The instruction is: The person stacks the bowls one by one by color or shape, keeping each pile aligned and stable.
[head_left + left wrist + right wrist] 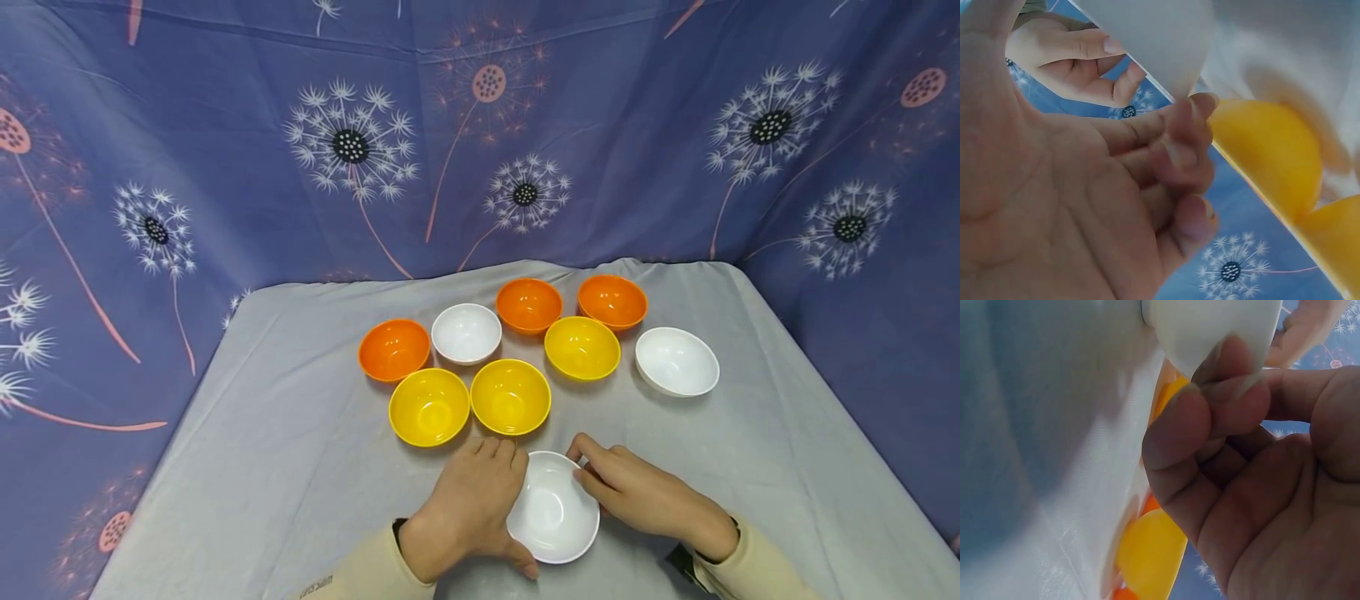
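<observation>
A white bowl [553, 508] stands upright on the worktop [247, 483], between the left grip [476, 496] and the right grip [641, 493]. From the left grip it lies at 3 o'clock; this grip is loosely spread, fingers bent, the thumb reaching to the bowl's 7 o'clock, and I cannot tell if it touches. From the right grip the bowl lies at 9 o'clock; there the thumb and first finger pinch its rim at 1 o'clock. A yellow bowl [511, 397] is near it, at 11 o'clock.
</observation>
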`<state>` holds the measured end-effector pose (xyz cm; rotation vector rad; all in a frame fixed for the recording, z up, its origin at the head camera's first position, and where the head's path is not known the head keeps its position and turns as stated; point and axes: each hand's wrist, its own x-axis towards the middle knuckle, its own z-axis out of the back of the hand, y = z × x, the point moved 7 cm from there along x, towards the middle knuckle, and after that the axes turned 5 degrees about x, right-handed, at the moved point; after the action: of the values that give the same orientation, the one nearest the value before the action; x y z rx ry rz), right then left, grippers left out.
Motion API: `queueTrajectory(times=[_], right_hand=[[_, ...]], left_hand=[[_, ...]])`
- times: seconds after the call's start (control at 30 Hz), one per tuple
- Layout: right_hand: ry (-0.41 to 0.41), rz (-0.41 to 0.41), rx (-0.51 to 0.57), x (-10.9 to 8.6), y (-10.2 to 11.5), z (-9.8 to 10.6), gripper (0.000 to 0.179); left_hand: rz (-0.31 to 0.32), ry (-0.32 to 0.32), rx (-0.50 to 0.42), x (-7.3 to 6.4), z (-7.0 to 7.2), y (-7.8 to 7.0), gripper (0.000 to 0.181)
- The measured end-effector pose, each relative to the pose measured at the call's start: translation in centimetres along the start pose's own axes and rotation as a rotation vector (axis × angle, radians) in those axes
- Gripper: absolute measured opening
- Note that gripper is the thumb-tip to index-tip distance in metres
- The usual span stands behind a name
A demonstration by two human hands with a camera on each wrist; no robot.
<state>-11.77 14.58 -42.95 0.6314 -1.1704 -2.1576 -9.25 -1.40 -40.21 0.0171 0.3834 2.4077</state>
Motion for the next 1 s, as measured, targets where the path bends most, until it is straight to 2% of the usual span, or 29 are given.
queueTrajectory(times=[0.17,0.27,0.43,0.63,0.73,0.8,0.93,1.0], right_hand=[[0.004,0.001,0.004,-0.1,0.0,-0.1,0.005],[0.004,-0.001,0.0,-0.1,0.0,-0.1,0.005],[0.002,0.003,-0.006,-0.1,0.0,-0.2,0.005],[-0.039,-0.017,-0.055,-0.3,0.2,0.6,0.004],[-0.109,-0.04,-0.095,-0.7,0.3,2.3,0.009],[-0.192,-0.056,-0.117,-1.1,0.3,4.2,0.013],[-0.424,-0.094,-0.175,-2.3,-0.1,8.8,0.02],[-0.556,-0.155,-0.246,-3.1,-0.9,11.3,0.028]], left_hand=[[-0.012,0.072,-0.243,0.1,-1.1,0.3,0.11],[-0.029,0.083,-0.334,0.0,-1.6,0.3,0.117],[-0.055,0.069,-0.39,-0.3,-1.9,0.4,0.126],[-0.053,0.073,-0.425,0.1,-2.2,0.5,0.116],[-0.043,0.089,-0.436,0.2,-2.3,0.5,0.118],[-0.039,0.096,-0.435,0.2,-2.4,0.5,0.121],[-0.037,0.102,-0.438,0.2,-2.4,0.5,0.121],[-0.036,0.104,-0.442,0.2,-2.4,0.6,0.121]])
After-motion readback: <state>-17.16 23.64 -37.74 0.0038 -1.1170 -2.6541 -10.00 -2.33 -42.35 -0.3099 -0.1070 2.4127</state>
